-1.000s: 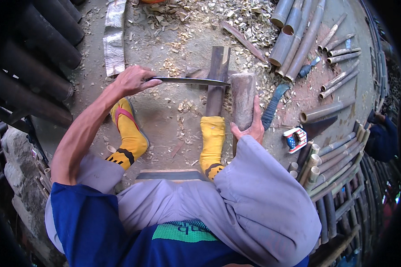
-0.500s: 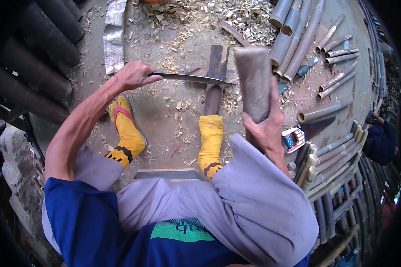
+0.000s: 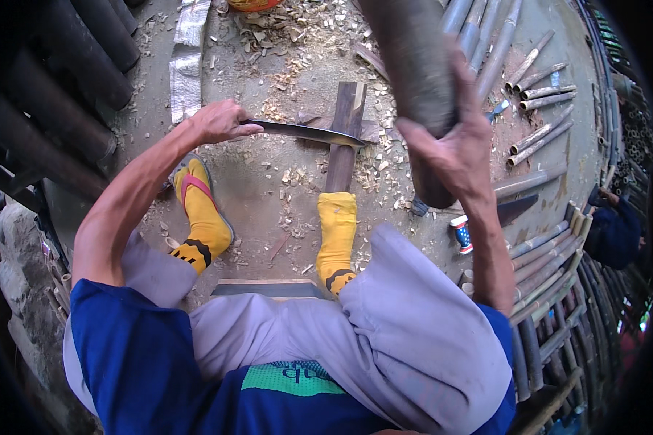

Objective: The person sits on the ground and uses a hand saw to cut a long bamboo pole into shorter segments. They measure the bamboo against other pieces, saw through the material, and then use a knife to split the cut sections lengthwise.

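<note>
My left hand [image 3: 221, 122] is closed round the handle of a long knife [image 3: 297, 130]. Its dark blade points right and lies across a dark split bamboo piece [image 3: 340, 168]. My right foot, in a yellow sock [image 3: 337, 232], is at the near end of that piece. My right hand [image 3: 458, 156] grips a thick, round wooden club [image 3: 413, 72], raised close to the camera to the right of the blade and apart from it. The club's upper end is cut off by the picture's edge, and it is slightly blurred.
Pale wood chips [image 3: 290, 174] litter the floor. Bamboo tubes [image 3: 500, 43] lie at far right, with shorter cut pieces [image 3: 548, 94] beside them. A bamboo rack [image 3: 548, 254] stands at right. Dark thick tubes [image 3: 80, 109] line the left. A person [image 3: 617, 225] is at the far right.
My right hand has lifted the club upward, nearer the camera, and its forearm shows more. The knife still lies across the bamboo piece. The whole view has shifted slightly.
</note>
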Tool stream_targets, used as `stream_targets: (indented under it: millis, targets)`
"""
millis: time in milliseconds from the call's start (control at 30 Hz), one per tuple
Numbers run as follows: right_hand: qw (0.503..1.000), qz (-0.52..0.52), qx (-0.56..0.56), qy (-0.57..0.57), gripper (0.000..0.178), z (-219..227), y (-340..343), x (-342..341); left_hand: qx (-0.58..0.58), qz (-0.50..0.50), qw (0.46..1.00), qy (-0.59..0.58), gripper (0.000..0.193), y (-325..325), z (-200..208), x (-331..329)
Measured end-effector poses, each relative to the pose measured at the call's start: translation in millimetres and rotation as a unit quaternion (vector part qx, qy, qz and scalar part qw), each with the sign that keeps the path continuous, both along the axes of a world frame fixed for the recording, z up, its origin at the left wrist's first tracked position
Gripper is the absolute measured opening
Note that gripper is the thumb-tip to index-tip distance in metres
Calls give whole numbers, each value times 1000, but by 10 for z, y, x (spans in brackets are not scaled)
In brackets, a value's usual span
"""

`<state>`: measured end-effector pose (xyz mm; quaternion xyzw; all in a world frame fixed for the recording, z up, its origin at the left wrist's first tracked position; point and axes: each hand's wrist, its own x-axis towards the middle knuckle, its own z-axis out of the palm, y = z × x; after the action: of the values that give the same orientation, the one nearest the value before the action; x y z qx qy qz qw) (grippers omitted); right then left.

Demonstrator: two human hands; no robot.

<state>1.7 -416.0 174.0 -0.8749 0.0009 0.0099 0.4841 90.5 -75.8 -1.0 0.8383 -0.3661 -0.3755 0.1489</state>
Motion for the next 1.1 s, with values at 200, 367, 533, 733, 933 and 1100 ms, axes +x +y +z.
stream_targets:
  millis: [200, 367, 533, 733, 933, 1100]
  targets:
    - [940, 161, -215, 211, 99, -822, -60, -633, -17, -6, 1000, 16, 58, -113, -2, 16]
    - [973, 125, -134, 138, 104, -703, -25, -603, 38, -13, 999, -10, 62, -51, 89, -34]
    - [968, 64, -126, 207, 102, -922, 4, -1154, 1, -13, 1000, -3, 62, -73, 49, -9]
    - [986, -118, -63, 104, 103, -911, 77, -1974, 9, 2, 1000, 0, 63, -118, 40, -37]
    - [968, -197, -68, 142, 102, -1021, 218, -2458, 36, 50, 998, -2, 66, -143, 146, -91]
    - [961, -213, -75, 157, 101, -1045, 231, -2617, 44, 57, 997, -21, 73, -136, 146, -99]
